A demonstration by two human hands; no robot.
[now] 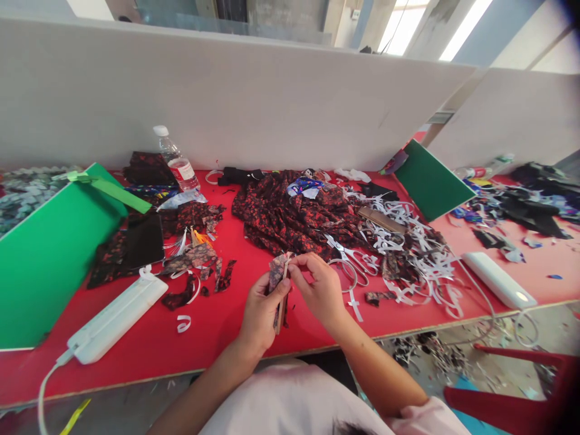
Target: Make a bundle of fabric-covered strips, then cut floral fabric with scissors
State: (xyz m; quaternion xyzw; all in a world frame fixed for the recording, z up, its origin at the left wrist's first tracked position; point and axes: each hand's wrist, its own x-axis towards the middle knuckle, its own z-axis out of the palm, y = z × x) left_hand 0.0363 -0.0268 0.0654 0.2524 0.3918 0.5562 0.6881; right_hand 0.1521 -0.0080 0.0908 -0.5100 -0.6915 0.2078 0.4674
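Note:
My left hand [259, 317] is closed around a small folded piece of floral fabric [276, 272], thumb pressed on its front. A narrow tan strip [280, 315] shows along the fabric and sticks out below the hand; its material is unclear. With thumb and forefinger my right hand [319, 290] pinches at the fabric's top edge, where something thin and pale shows. Just beyond both hands lies a heap of dark cloth with a red floral print [281, 211]. White-handled scissors [351, 254] rest right of my right hand.
White ribbon scraps [426, 272] are piled to the right. On the left are a dark phone [145, 240], a white power strip [118, 317] and a water bottle [179, 163]. Green dividers [67, 260] stand on the red table [217, 332]; a grey partition [226, 103] rises behind.

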